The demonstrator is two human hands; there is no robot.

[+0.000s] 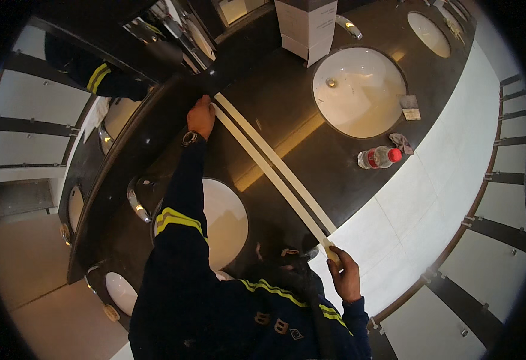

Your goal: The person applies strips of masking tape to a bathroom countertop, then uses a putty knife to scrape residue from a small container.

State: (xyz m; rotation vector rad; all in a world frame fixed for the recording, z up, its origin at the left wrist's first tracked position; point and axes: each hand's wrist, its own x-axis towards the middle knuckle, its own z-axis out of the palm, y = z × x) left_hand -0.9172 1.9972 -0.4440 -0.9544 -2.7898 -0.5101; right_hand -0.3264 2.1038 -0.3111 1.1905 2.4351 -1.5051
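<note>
Tape (275, 165) spans the dark tabletop (335, 174) as a long strip, far-left to near-right, beside its mirror image. We press its far end with the left hand (200, 117); right hand (344, 273) fingers pinch the near end.

The right hand (346, 275) covers the near end of the pale tape strip (272, 165); the white box (307, 27) on the bench (311, 162) is cut off at the top edge.
</note>
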